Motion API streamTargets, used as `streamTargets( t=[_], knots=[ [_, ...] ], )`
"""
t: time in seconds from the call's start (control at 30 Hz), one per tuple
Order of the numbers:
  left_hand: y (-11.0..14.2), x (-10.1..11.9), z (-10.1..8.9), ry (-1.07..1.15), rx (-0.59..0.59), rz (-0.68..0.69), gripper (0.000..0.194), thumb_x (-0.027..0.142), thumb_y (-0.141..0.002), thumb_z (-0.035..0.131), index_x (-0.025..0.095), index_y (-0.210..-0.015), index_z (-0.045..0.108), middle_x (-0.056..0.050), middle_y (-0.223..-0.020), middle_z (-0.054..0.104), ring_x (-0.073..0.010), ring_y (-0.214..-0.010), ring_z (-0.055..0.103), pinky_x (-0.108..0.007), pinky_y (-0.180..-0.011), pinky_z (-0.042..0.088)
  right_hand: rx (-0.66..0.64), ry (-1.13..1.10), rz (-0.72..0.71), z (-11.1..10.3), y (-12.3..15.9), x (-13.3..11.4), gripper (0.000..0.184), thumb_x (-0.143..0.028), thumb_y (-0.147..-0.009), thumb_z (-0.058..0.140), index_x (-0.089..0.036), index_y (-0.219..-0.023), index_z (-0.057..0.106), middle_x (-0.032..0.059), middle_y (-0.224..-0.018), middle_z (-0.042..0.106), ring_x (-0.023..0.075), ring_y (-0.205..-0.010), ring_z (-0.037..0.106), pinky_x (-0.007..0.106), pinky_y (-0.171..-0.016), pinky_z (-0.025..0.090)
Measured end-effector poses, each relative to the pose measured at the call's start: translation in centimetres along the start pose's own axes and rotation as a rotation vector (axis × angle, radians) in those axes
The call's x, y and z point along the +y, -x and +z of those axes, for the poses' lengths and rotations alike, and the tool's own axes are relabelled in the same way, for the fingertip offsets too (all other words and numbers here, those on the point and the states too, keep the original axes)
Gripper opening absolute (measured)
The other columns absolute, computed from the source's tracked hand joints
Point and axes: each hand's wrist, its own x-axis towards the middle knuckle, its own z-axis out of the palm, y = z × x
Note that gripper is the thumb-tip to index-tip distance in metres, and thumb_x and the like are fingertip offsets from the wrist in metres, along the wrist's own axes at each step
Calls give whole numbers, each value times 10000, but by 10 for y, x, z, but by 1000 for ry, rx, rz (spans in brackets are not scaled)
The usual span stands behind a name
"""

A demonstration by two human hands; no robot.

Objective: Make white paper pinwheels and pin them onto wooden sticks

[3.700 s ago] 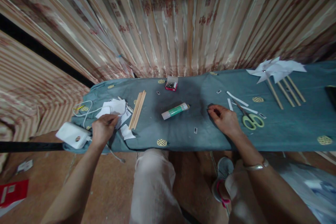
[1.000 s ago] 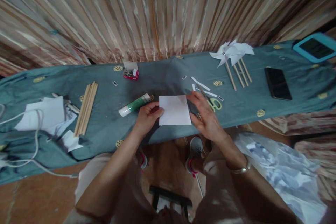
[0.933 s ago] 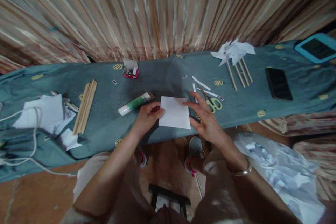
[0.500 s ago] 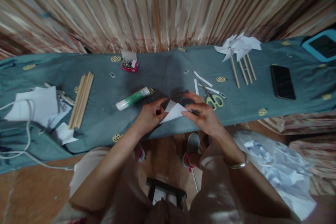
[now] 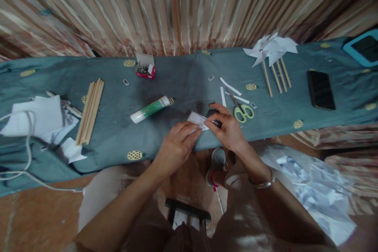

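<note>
A small piece of white paper [image 5: 196, 118] is between my hands at the table's near edge. My left hand [image 5: 179, 143] has its fingers closed on the paper's near left side and covers part of it. My right hand [image 5: 226, 126] pinches the right end between thumb and finger, its other fingers curled above. Right of that hand lie green-handled scissors [image 5: 241, 109] and several narrow paper strips [image 5: 230, 86]. To the left of the paper rests a green and white glue stick [image 5: 150, 109].
Wooden sticks [image 5: 90, 112] and loose paper sheets [image 5: 35, 116] lie at left. An open red box [image 5: 145, 70] of small metal pieces stands at the back. Paper pinwheels [image 5: 270, 49] and a phone [image 5: 321, 89] are at right. A plastic bag of paper [image 5: 310, 181] sits below.
The paper has gone from a raised, pointed shape to a flatter, smaller one. My left hand has shifted right and nearer to me, over the paper's edge; my right hand keeps its pinch.
</note>
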Motion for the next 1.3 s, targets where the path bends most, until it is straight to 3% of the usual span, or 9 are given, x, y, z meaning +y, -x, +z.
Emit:
streamTargets(
  t=[0.07,0.13,0.23,0.43,0.67,1.07,1.3],
  knots=[
    [6,11,11,-43,-37,58,320,102,-970,453,104,-1274,555,-160,-1303,643,-267,-1316,530,-485,-1083,482,18,7,7,1,0,1,108,-282,-838,667,-233,-745,691,123,-1279,661,309,-1300,557,543,-1093,432],
    [12,17,21,-93,-78,33,367,123,-973,452,84,-1335,496,-196,-1393,580,-298,-1412,437,-539,-1131,429,28,11,10,2,0,2,117,-286,-836,675,-235,-731,676,116,-1274,665,305,-1290,564,538,-1089,438],
    [18,17,31,-123,-157,-33,458,201,-974,478,46,-1401,415,-256,-1470,486,-338,-1472,326,-571,-1154,388,30,14,8,2,-1,3,126,-286,-830,687,-229,-720,665,126,-1268,669,310,-1270,575,535,-1081,444],
    [20,15,37,-117,-212,-67,556,267,-986,473,76,-1477,295,-267,-1520,414,-337,-1502,214,-587,-1168,360,35,11,12,3,-3,4,188,-345,-852,673,-226,-708,651,120,-1255,670,303,-1249,583,529,-1073,446],
    [19,18,38,-135,-221,-72,553,262,-977,500,47,-1454,322,-280,-1519,405,-353,-1502,191,-583,-1166,365,53,2,18,4,-5,4,294,-451,-871,642,-225,-683,645,125,-1220,679,312,-1214,598,541,-1060,448],
    [17,18,38,-189,-255,-75,528,241,-973,489,31,-1440,360,-279,-1518,406,-374,-1479,249,-586,-1158,375,77,68,1,8,-5,3,217,-343,-863,658,-238,-677,621,109,-1213,681,305,-1206,598,544,-1052,475],
    [16,18,38,-236,-269,-49,535,161,-944,497,-14,-1432,369,-293,-1508,411,-382,-1486,219,-582,-1163,365,79,32,40,6,4,1,196,-416,-836,696,-248,-781,611,141,-1302,630,325,-1272,556,578,-1088,437]
  ],
)
